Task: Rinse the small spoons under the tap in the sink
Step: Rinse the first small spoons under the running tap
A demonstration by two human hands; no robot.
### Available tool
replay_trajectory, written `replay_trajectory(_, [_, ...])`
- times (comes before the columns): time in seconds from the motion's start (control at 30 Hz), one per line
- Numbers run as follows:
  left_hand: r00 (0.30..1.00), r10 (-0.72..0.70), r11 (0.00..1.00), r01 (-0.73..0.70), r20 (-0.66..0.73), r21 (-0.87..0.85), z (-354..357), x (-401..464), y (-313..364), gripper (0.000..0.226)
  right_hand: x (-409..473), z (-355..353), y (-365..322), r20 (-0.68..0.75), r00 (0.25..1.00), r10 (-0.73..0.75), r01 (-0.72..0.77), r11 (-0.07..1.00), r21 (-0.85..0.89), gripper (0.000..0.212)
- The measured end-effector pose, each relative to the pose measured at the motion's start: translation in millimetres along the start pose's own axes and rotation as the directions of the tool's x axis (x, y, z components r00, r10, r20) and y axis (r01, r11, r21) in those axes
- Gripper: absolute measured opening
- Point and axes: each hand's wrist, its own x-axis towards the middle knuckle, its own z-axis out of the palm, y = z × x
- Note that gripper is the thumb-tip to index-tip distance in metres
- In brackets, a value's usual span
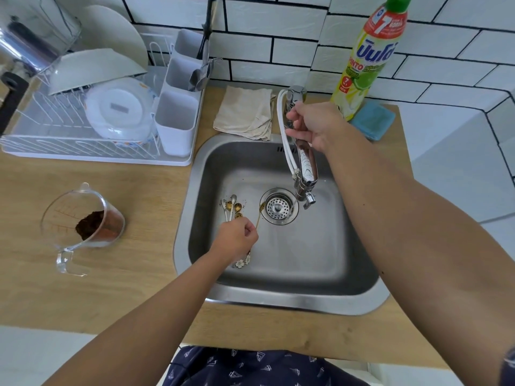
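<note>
**Spoons bunched in left hand, right hand on tap lever**

Landmark: the drain strainer in the sink.

- Left hand sits just left of the strainer and a bit nearer the person, fingers curled shut around a bundle of small spoons. Bowls fan out past the knuckles toward the strainer; one thin gold spoon strays from the bunch, its bowl at the strainer rim. Flower-shaped handle ends poke out below the palm.
- Right hand is beyond the strainer, at the back of the sink, closed around the lever of the tap. The spout ends just right of the strainer. Whether water is running: cannot tell for sure.
- Handling, as judged: spoons are light, stiff metal, thin-stemmed, slick when wet. Gripped as a bundle, they slide against each other, and the stray one is likeliest to drop. Best hold is mid-stem, bowls left free to catch the stream. The decorative ends look delicate, so don't squeeze there.
- The strainer basket should stop a dropped spoon from going down the drain.
- The measuring jug with brown powder sits on the desk, well left of the strainer, apart from the sink.
</note>
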Motion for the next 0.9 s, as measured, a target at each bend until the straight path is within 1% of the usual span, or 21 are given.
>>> replay_trajectory(0.23, [1.0, -0.002, 1.0, 0.002, 0.019, -0.004, -1, -2, 4, 0.009, -1, -1, 1, -0.017, 0.999, -0.029, 0.029, 0.999, 0.018, 0.02])
replay_trajectory(0.3, [0.999, 0.004, 1.0, -0.004, 0.038, -0.013, 0, -3, 7, 0.008, -2, -9, 7, -0.025, 0.998, -0.054, 0.057, 0.991, 0.121, 0.017])
replay_trajectory(0.37, [0.999, 0.012, 1.0, -0.011, 0.048, -0.026, 2, -3, 10, 0.007, -5, -24, 23, -0.084, 0.993, -0.08, 0.102, 0.948, 0.301, 0.011])
replay_trajectory(0.4, [0.998, 0.008, 0.999, -0.005, 0.057, -0.051, 3, -3, 12, 0.007, -8, -34, 35, -0.144, 0.987, -0.077, 0.127, 0.916, 0.38, 0.009])
replay_trajectory(0.43, [0.997, -0.011, 0.993, 0.02, 0.074, -0.113, 5, -3, 14, 0.008, -11, -43, 52, -0.214, 0.975, -0.056, 0.144, 0.895, 0.421, 0.011])
replay_trajectory(0.47, [0.994, -0.041, 0.976, 0.061, 0.101, -0.208, 8, -3, 17, 0.008, -16, -50, 73, -0.283, 0.959, -0.021, 0.141, 0.902, 0.409, 0.014])
replay_trajectory(0.5, [0.988, -0.074, 0.944, 0.113, 0.133, -0.309, 10, -4, 19, 0.008, -22, -55, 98, -0.337, 0.941, 0.012, 0.111, 0.932, 0.344, 0.017])
replay_trajectory(0.53, [0.981, -0.101, 0.905, 0.158, 0.163, -0.394, 12, -4, 21, 0.008, -29, -57, 125, -0.361, 0.932, 0.038, 0.062, 0.963, 0.261, 0.019])
replay_trajectory(0.57, [0.976, -0.115, 0.876, 0.187, 0.184, -0.444, 13, -4, 24, 0.008, -37, -56, 150, -0.347, 0.936, 0.058, 0.006, 0.984, 0.179, 0.019])
replay_trajectory(0.6, [0.972, -0.12, 0.858, 0.205, 0.203, -0.471, 15, -4, 26, 0.01, -44, -53, 173, -0.294, 0.952, 0.084, -0.052, 0.992, 0.113, 0.015])
replay_trajectory(0.63, [0.968, -0.12, 0.849, 0.216, 0.22, -0.483, 17, -4, 27, 0.011, -52, -49, 191, -0.202, 0.972, 0.12, -0.11, 0.992, 0.064, 0.007])
replay_trajectory(0.67, [0.965, -0.117, 0.844, 0.221, 0.235, -0.488, 19, -4, 29, 0.012, -59, -44, 205, -0.089, 0.983, 0.163, -0.163, 0.987, 0.012, 0.013])
replay_trajectory(0.7, [0.964, -0.11, 0.846, 0.219, 0.243, -0.487, 20, -4, 31, 0.014, -63, -39, 215, 0.021, 0.979, 0.201, -0.201, 0.979, -0.022, 0.03])
replay_trajectory(0.73, [0.964, -0.098, 0.852, 0.208, 0.245, -0.48, 21, -4, 32, 0.016, -65, -35, 223, 0.11, 0.971, 0.214, -0.214, 0.977, -0.017, 0.042])
replay_trajectory(0.77, [0.966, -0.083, 0.864, 0.193, 0.246, -0.465, 22, -3, 34, 0.018, -67, -32, 226, 0.164, 0.963, 0.215, -0.22, 0.975, 0.014, 0.048])
replay_trajectory(0.83, [0.966, -0.06, 0.881, 0.169, 0.25, -0.441, 23, -2, 36, 0.017, -67, -26, 229, 0.187, 0.964, 0.188, -0.214, 0.968, 0.13, 0.043])
replay_trajectory(0.9, [0.963, -0.056, 0.889, 0.168, 0.262, -0.426, 24, -2, 37, 0.015, -64, -24, 225, 0.141, 0.977, 0.158, -0.179, 0.972, 0.152, 0.037])
